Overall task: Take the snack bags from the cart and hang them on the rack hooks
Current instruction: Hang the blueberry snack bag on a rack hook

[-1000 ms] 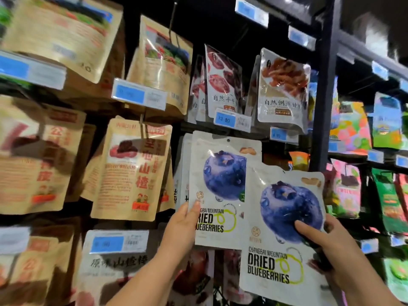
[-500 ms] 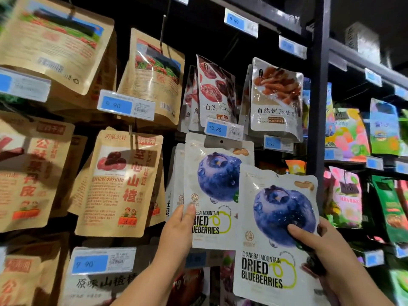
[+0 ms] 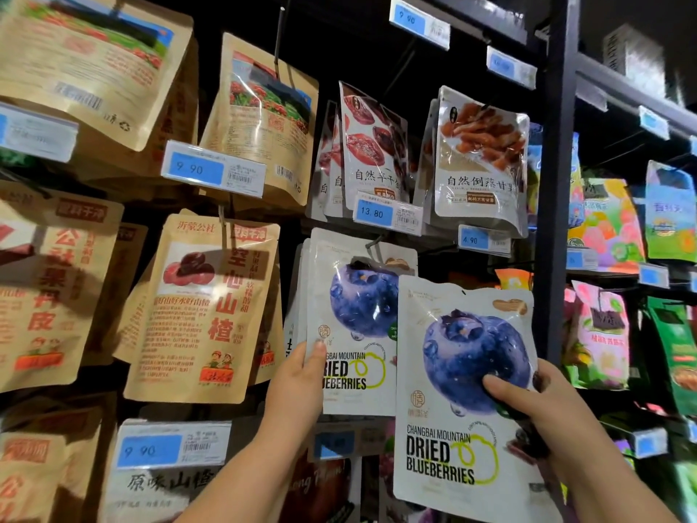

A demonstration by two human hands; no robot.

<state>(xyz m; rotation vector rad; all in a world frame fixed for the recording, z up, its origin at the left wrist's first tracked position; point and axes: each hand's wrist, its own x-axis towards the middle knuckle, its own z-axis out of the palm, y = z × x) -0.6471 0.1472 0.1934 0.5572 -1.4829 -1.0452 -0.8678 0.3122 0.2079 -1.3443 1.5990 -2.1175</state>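
Observation:
A white dried-blueberry bag [image 3: 358,326] hangs at the front of a stack on a grey rack hook [image 3: 371,245]. My left hand [image 3: 298,379] grips its lower left edge, thumb on the front. My right hand [image 3: 528,405] holds a second, identical blueberry bag [image 3: 449,447] in front of the rack, lower and to the right, thumb pressed on the printed berry. That bag overlaps the hanging one's right side. The cart is out of view.
Brown paper hawthorn snack bags [image 3: 203,315] hang to the left with blue price tags [image 3: 211,171]. Dried-fruit bags [image 3: 479,160] hang above. A dark upright post [image 3: 554,205] stands right of my held bag, with colourful bags [image 3: 603,334] beyond it.
The view has moved closer to the rack and shifted left. My left hand slid a little up the hanging bag's edge. My right hand keeps its bag at about the same spot.

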